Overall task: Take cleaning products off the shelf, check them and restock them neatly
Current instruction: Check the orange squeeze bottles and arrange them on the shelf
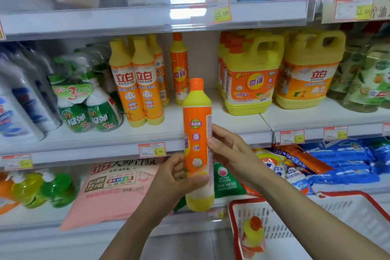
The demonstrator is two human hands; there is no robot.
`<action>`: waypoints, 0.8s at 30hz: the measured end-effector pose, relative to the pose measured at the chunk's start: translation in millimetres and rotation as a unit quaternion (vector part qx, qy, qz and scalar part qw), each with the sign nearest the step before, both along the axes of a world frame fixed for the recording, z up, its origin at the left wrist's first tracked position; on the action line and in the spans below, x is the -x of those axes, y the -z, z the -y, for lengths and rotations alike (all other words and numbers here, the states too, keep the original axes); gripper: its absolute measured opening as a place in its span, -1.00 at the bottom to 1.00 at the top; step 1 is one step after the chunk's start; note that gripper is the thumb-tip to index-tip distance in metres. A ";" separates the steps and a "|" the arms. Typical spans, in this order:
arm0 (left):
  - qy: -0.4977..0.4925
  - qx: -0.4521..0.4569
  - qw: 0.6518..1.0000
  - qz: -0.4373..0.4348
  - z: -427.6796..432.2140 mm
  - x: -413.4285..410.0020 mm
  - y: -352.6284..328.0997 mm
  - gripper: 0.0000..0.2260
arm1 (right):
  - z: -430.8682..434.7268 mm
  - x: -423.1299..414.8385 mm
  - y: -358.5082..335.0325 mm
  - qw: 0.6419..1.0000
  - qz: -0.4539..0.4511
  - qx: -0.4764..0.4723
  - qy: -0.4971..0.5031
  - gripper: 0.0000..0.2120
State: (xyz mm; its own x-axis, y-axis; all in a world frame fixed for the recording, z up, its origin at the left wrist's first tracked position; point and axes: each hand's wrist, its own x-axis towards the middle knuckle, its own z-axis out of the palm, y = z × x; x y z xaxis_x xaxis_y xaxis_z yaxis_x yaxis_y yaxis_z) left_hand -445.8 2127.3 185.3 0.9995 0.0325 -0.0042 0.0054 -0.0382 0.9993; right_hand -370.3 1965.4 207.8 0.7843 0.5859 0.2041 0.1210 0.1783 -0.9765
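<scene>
I hold an orange and yellow dish-soap bottle (197,133) upright in front of the middle shelf (190,131). My left hand (175,177) grips its lower part, thumb across the front. My right hand (230,152) holds its right side at mid-height with fingers on the label. A matching bottle (179,69) stands at the back of the shelf gap. Another bottle of the same kind (253,236) lies in the basket (358,202).
Two taller yellow-orange bottles (137,86) stand left of the gap, large yellow jugs (251,74) to its right. Green spray bottles (88,99) sit further left. The lower shelf carries a pink bag (118,190) and blue packs (348,158).
</scene>
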 end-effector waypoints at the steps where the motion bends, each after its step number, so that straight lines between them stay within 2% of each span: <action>1: -0.021 -0.001 1.000 0.004 -0.3 -1.0 -1.9 -0.37 | -4.3 -1.9 -0.9 1.000 -0.009 -0.004 -0.005 -0.59; 5: -0.076 -0.003 0.997 0.022 -9.2 -5.5 -7.9 -0.53 | -24.8 -20.3 -8.8 0.999 0.017 0.042 -0.003 -0.67; 8: -0.142 0.007 0.988 0.052 -26.3 -12.9 -8.8 -0.59 | -43.4 -60.6 -15.2 0.993 0.049 0.047 0.094 -0.70; 11: -0.200 -0.025 0.977 0.068 -48.8 -24.3 -11.3 -0.53 | -66.2 -112.9 -22.2 0.982 0.057 0.037 0.175 -0.70; 13: -0.224 -0.046 0.971 0.074 -62.7 -31.4 -13.3 -0.50 | -84.1 -147.7 -22.8 0.974 0.067 0.058 0.210 -0.65; 16: -0.234 -0.050 0.968 0.074 -74.7 -40.0 -12.4 -0.51 | -112.2 -190.4 -21.0 0.963 0.076 0.075 0.249 -0.44; 20: -0.232 -0.049 0.970 0.059 -81.5 -47.8 -3.3 -0.47 | -142.5 -229.5 -19.4 0.963 0.060 0.112 0.238 -0.26; 24: -0.227 -0.039 0.972 0.056 -85.0 -50.6 2.6 -0.41 | -147.8 -240.0 -12.9 0.944 0.109 0.155 0.271 -0.46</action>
